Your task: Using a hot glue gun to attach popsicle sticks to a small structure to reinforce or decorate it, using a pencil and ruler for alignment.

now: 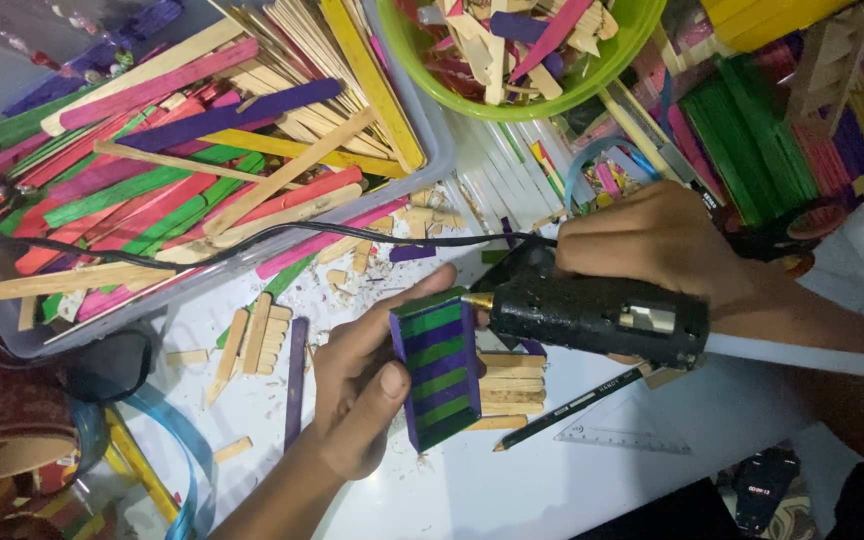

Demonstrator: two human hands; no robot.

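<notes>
2 hands [362, 385] [642, 240]: panel [437, 365], glue gun [592, 315].

1. There is one view only, from a camera worn on the person's head.
2. It looks steeply down onto a white table top [512, 490], close enough that both hands fill the middle.
3. The forearms enter from the bottom and right edges.
4. A stick-filled tray [432, 150] and a green bowl [602, 85] are cropped by the top edge.
</notes>
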